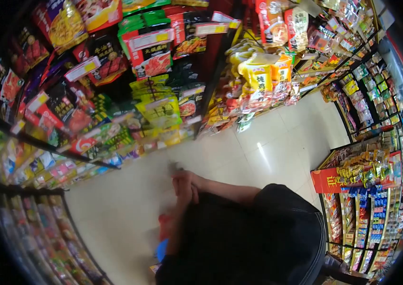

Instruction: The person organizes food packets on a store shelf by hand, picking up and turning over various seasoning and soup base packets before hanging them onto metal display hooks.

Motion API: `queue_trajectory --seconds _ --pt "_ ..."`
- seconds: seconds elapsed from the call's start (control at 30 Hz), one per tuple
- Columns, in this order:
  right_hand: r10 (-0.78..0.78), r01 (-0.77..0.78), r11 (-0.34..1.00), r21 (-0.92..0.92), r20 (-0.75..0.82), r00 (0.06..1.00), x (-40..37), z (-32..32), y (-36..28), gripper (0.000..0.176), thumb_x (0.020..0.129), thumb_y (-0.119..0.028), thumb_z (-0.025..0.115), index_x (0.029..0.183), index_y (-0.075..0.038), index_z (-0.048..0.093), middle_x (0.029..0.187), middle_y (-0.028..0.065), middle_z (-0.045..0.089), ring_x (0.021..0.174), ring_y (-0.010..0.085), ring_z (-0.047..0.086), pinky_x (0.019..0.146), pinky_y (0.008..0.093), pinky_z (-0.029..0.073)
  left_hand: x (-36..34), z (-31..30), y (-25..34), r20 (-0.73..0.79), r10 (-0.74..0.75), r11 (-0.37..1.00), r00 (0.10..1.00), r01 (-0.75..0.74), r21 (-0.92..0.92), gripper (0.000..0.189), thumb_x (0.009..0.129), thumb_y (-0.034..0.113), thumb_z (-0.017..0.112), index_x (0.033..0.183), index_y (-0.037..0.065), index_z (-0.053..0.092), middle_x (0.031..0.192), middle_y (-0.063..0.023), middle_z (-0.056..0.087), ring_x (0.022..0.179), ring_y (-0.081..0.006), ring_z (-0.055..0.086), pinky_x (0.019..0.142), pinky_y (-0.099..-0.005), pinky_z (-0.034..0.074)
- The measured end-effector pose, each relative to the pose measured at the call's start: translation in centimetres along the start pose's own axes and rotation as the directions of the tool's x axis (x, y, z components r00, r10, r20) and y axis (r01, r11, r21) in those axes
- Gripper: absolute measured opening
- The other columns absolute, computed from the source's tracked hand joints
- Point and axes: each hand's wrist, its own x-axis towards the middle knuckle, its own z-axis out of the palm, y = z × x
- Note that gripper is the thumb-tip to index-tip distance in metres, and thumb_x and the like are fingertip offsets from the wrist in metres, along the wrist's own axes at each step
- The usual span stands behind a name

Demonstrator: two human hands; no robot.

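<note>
In the head view my right hand (pixel 185 179) reaches in from the right, its fingers curled closed. Directly below it and touching it is my left hand (pixel 188 195), also with fingers bent in. The two hands overlap in front of my dark clothing (pixel 239 237). A small greyish blurred spot (pixel 177 166) shows at the tip of the right hand; its kind cannot be made out. What lies inside the fingers is hidden. Beside my left forearm are a red thing (pixel 164 227) and a blue thing (pixel 162 250), both blurred and partly covered.
Shelves with hanging food packets (pixel 150 57) rise ahead on the left. Yellow bags (pixel 258 78) hang at the shelf end. A pale tiled floor (pixel 277 137) runs between the racks. At right stands a shelf with a red sign (pixel 326 181); another rack (pixel 39 228) is at lower left.
</note>
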Motion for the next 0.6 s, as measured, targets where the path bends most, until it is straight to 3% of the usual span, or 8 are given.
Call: queue_trajectory --seconds 0.23,0.37,0.4,0.43,0.5,0.53,0.57,0.6 --pt "0.022 -0.025 0.994 -0.103 -0.026 0.999 8.1 6.4 -1.3 0.056 0.102 -0.038 0.049 0.064 0.001 0.065 0.064 0.0164 0.064 0.066 0.0264 0.064 0.067 0.0336 0.054 0.0 -9.0 0.8 -0.065 0.047 0.999 0.997 -0.046 0.010 0.043 0.107 0.041 0.046 0.094 0.002 0.059 0.059 -0.0098 0.061 0.048 -0.0223 0.058 0.054 -0.0284 0.049" --pt "-0.028 0.028 1.000 -0.003 0.050 0.998 18.7 6.4 5.3 0.042 0.102 -0.034 0.050 0.113 0.003 0.065 0.093 0.0173 0.068 0.086 0.0295 0.068 0.078 0.0398 0.056 1.3 -18.4 -1.7 -0.281 0.206 0.968 0.937 -0.153 0.198 0.045 0.108 0.042 0.044 0.098 0.001 0.059 0.058 -0.0109 0.061 0.046 -0.0244 0.058 0.055 -0.0290 0.051" --pt "-0.041 0.042 0.999 -0.018 0.054 0.998 21.4 7.0 6.6 0.041 0.103 -0.032 0.049 0.122 0.002 0.062 0.100 0.0185 0.067 0.093 0.0305 0.068 0.082 0.0410 0.055 1.8 -21.4 -2.8 -0.325 0.318 0.914 0.890 -0.198 0.353 0.045 0.108 0.042 0.044 0.099 0.001 0.058 0.057 -0.0112 0.061 0.046 -0.0249 0.058 0.056 -0.0291 0.051" --pt "-0.011 -0.004 0.990 0.143 0.103 0.995 23.0 9.4 6.5 0.041 0.104 -0.032 0.048 0.123 0.001 0.062 0.102 0.0188 0.067 0.096 0.0301 0.068 0.084 0.0407 0.055 2.1 -24.6 -4.5 -0.327 0.461 0.804 0.825 -0.233 0.546 0.045 0.108 0.042 0.043 0.100 0.000 0.058 0.057 -0.0114 0.061 0.045 -0.0254 0.058 0.056 -0.0292 0.052" --pt "0.029 -0.042 0.997 0.062 0.194 0.981 26.4 13.8 6.5 0.042 0.104 -0.039 0.047 0.112 -0.001 0.064 0.091 0.0149 0.065 0.082 0.0266 0.066 0.077 0.0390 0.054 2.2 -31.6 -7.6 -0.212 0.730 0.435 0.650 -0.204 0.877 0.046 0.108 0.043 0.042 0.102 0.000 0.058 0.056 -0.0120 0.061 0.045 -0.0264 0.058 0.056 -0.0295 0.053" --pt "0.050 -0.056 0.998 0.019 0.238 0.970 28.2 16.1 6.4 0.045 0.104 -0.042 0.047 0.106 -0.001 0.065 0.085 0.0130 0.063 0.075 0.0249 0.065 0.073 0.0381 0.054 1.6 -34.7 -6.6 -0.183 0.791 0.344 0.583 -0.179 0.922 0.047 0.108 0.043 0.042 0.103 0.000 0.058 0.056 -0.0122 0.061 0.044 -0.0270 0.058 0.057 -0.0296 0.053" --pt "-0.020 0.032 0.999 -0.030 0.334 0.942 29.7 18.1 6.0 0.042 0.105 -0.039 0.047 0.112 -0.001 0.065 0.095 0.0143 0.066 0.082 0.0244 0.066 0.082 0.0383 0.053 0.7 -37.1 -5.8 -0.228 0.808 0.398 0.543 -0.219 0.891 0.048 0.109 0.044 0.041 0.103 0.000 0.057 0.055 -0.0126 0.061 0.041 -0.0266 0.056 0.051 -0.0289 0.051" --pt "0.070 -0.032 0.994 -0.107 0.364 0.929 31.3 20.0 5.1 0.041 0.105 -0.038 0.048 0.109 -0.001 0.066 0.096 0.0141 0.067 0.082 0.0236 0.066 0.084 0.0374 0.053 -0.3 -38.3 -3.6 -0.276 0.821 0.448 0.500 -0.265 0.854 0.048 0.109 0.045 0.040 0.103 0.000 0.057 0.053 -0.0130 0.060 0.038 -0.0263 0.054 0.045 -0.0281 0.049"
